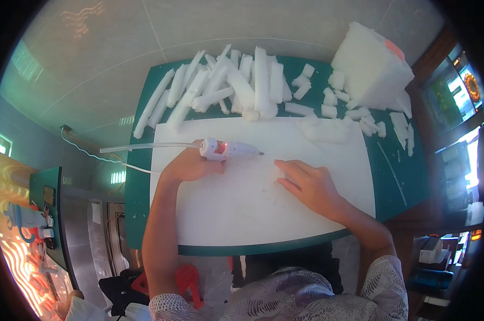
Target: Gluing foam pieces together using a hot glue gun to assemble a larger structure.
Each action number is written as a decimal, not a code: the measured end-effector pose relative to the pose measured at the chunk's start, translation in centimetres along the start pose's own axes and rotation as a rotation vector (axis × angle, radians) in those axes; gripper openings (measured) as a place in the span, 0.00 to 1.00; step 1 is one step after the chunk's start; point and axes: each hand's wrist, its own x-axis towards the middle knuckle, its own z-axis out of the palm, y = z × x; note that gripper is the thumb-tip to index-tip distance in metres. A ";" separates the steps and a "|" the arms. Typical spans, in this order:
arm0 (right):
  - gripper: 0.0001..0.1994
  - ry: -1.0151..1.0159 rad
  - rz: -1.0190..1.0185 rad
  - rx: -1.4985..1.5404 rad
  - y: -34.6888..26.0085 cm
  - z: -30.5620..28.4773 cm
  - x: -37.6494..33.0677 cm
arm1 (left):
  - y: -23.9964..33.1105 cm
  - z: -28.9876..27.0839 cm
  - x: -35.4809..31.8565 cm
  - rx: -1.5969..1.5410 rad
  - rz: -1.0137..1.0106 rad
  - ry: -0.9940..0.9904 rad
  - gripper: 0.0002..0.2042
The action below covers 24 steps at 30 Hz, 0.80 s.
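My left hand (191, 165) is closed around a white hot glue gun (231, 150) with a small red light on it. A long clear glue stick (151, 145) sticks out of its back, and its dark nozzle points right toward my other hand. My right hand (309, 184) is over the white board (226, 214), its thumb and fingers around a small white foam piece (277, 172). That piece is hard to make out against the board. A short gap separates the nozzle from my right fingertips.
Many white foam strips (210, 85) lie piled along the far side of the green table (137, 187). At the far right stands a large white foam block (368, 69), with broken foam chunks (333, 99) beside it. Another clear glue stick (393, 174) lies at the right. A white cord (140, 168) runs leftward.
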 end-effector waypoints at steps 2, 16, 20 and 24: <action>0.17 -0.016 0.001 -0.011 0.2 0.0 0.0 | -0.7 -0.1 0.4 -0.083 0.000 -0.060 0.13; 0.14 -0.113 0.041 -0.012 -0.5 -0.1 0.6 | 0.3 -0.1 0.0 -0.117 -0.003 -0.074 0.13; 0.14 -0.160 0.036 -0.019 -0.6 -0.4 0.9 | -0.1 -0.2 0.0 -0.181 -0.004 -0.089 0.14; 0.13 -0.153 0.044 -0.013 -0.3 -0.2 0.8 | 0.1 -0.2 0.3 -0.095 -0.015 -0.100 0.11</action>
